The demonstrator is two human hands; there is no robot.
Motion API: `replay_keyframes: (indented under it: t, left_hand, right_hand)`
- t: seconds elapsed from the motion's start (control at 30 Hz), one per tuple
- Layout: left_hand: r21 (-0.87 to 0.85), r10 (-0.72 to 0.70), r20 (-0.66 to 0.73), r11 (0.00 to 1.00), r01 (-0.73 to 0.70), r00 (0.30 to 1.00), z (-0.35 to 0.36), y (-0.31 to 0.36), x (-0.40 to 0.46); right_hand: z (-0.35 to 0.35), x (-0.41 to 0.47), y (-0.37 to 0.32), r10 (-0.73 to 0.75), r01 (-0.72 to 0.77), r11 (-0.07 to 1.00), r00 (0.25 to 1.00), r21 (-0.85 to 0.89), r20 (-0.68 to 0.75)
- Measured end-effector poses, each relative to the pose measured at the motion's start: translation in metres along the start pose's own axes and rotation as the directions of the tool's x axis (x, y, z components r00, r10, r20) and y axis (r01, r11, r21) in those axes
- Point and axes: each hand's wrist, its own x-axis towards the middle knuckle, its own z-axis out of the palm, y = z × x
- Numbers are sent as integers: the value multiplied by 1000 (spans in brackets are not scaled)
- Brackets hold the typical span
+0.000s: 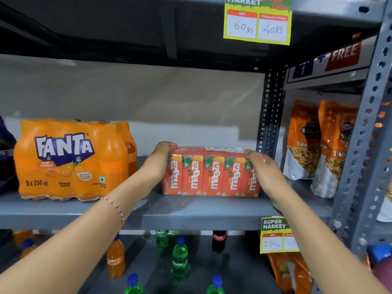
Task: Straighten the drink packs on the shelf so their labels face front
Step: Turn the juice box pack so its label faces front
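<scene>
Left hand (158, 161) and right hand (265, 172) clamp the Maaza carton pack (212, 175) by its ends, fingers hooked over the top edge. Pack sits on the grey shelf (191, 211), labels front. Fanta pack (72, 160) at 9 o'clock, well apart, label front. Snack bags (318, 143) at 3 o'clock.

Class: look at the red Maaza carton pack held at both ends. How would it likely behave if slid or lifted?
The Maaza pack is boxy with a flat base, so it probably slides without rolling. Its glossy wrap may be slippery. The left hand and right hand grip opposite ends, suggesting some weight.
</scene>
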Motion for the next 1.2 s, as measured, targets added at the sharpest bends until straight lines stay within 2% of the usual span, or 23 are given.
replay_keyframes:
  t: [0.17,0.5,0.67,1.0,1.2]
  left_hand:
    - [-33,40,-17,999,-41,999,-7,-11,-12]
    - [-226,85,-69,969,-98,994,-3,-19,-29]
    - [-317,51,-98,945,-80,994,4,-22,-32]
    - [-425,79,12,903,-66,997,45,-13,-43]
    - [-402,127,-28,907,-128,991,61,-18,-41]
  right_hand:
    - [0,-17,-6,-4,5,1000,999,15,-38]
    - [-6,-34,-7,-61,61,998,998,-6,-33]
    - [-4,-37,-7,-47,48,998,999,50,-25]
    - [-23,-35,1,21,20,985,973,174,-229]
    - [-29,-42,6,-7,91,970,937,224,-349]
